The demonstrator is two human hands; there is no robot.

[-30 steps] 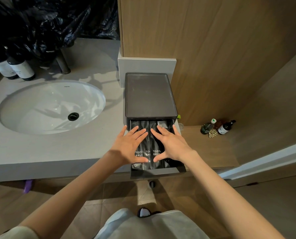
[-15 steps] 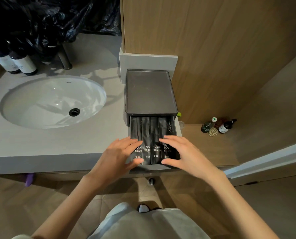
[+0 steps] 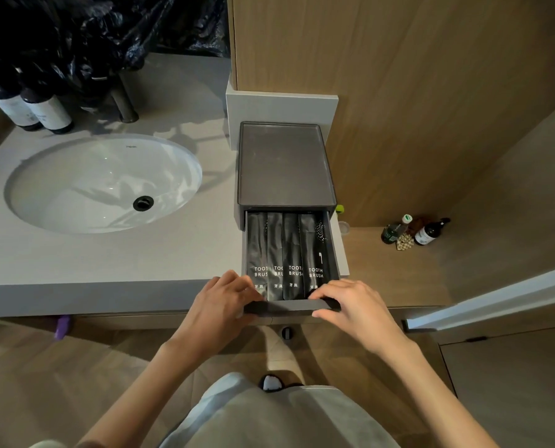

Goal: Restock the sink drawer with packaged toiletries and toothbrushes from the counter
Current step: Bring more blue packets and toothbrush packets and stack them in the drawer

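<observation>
A dark grey drawer box (image 3: pixel 284 166) stands on the grey counter (image 3: pixel 108 257) to the right of the sink. Its drawer (image 3: pixel 289 307) is pulled out over the counter edge. Several black toothbrush packets (image 3: pixel 290 253) lie side by side inside it, printed "TOOTH BRUSH". My left hand (image 3: pixel 224 302) grips the drawer's front panel at its left end, thumb on the rim. My right hand (image 3: pixel 353 305) pinches the same panel at its right end.
A white oval sink (image 3: pixel 103 182) sits left of the box, with two dark labelled bottles (image 3: pixel 33 108) and a faucet base (image 3: pixel 126 105) behind it. Black plastic bags hang above. Small bottles (image 3: pixel 413 232) stand on a lower wooden ledge to the right, beside a wood-panelled wall.
Both hands drew back from lying flat on the packets to the drawer's front panel and closed on its two ends. The packets now lie fully uncovered.
</observation>
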